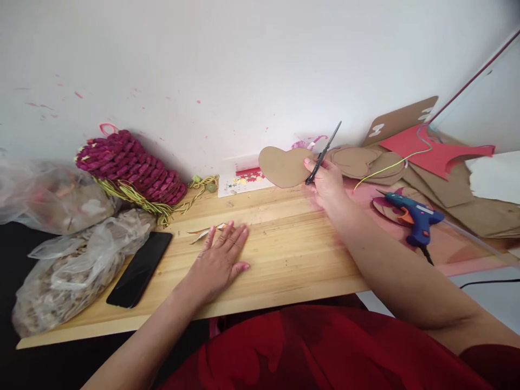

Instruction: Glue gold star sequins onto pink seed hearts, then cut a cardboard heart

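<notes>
My left hand lies flat on the wooden table with its fingers stretched out. By its fingertips are some thin curled paper scraps. Further back, near the wall, my right hand is closed on a pair of dark scissors, whose blades point up and away. A brown cardboard heart extends leftward from the fingers of that hand, which seem to grip its right side too. Just right of the hand lie more cardboard hearts, one with a drawn outline.
At right are a blue glue gun, red sheet and cardboard pieces. A card with gold and red bits lies by the wall. At left are a magenta woven piece, a phone and plastic bags.
</notes>
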